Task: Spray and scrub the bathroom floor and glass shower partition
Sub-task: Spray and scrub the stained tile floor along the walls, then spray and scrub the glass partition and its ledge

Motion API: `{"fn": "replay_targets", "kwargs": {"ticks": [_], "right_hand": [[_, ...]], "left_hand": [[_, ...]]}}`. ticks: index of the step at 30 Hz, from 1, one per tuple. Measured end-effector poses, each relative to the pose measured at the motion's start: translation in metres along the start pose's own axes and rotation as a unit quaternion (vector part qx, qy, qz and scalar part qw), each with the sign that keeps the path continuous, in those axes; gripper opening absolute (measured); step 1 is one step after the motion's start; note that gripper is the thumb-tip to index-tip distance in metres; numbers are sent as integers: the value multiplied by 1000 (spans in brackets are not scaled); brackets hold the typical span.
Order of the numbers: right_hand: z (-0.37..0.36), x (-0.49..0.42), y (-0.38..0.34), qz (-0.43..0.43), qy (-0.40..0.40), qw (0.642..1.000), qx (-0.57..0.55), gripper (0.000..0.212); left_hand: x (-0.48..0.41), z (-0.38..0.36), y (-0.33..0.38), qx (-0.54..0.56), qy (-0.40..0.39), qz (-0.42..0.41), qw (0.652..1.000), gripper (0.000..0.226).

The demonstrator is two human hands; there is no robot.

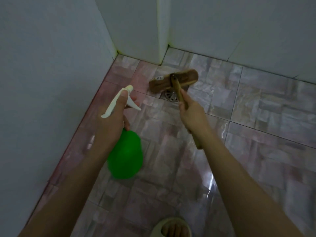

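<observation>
We see one green spray bottle [126, 158], one wooden brush [172, 80] and one round drain [171, 96] in the floor [256, 125]. Our left hand [114, 120] is wrapped round the bottle's white top, left of the drain. Our right hand [191, 113] grips the brush handle, just on our side of the drain. The brush head covers the drain's far edge. White walls [42, 74] stand close behind the drain. One slipper [171, 226] is well on our side of the drain.
</observation>
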State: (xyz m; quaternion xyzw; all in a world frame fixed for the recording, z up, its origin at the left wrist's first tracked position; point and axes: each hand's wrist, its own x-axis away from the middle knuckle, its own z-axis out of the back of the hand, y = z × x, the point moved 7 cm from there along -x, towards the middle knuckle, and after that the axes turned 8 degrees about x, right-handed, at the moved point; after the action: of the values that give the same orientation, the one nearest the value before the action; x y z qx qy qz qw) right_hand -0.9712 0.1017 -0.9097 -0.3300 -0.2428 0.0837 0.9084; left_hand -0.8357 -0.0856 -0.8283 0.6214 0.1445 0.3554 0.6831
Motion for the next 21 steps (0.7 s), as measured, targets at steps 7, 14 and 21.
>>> {"fn": "replay_targets", "kwargs": {"ticks": [7,14,21], "right_hand": [[81,66,14,-109,21,992,-66,48],[261,186,-34,-187,51,980,-53,47],[475,338,-126,-223,112,968,-26,48]], "left_hand": [[26,-64,72,-28,-8,57,998,33],[112,-110,246,-32,-86,67,994,30],[223,-112,492,-47,-173,52,982,34]]}}
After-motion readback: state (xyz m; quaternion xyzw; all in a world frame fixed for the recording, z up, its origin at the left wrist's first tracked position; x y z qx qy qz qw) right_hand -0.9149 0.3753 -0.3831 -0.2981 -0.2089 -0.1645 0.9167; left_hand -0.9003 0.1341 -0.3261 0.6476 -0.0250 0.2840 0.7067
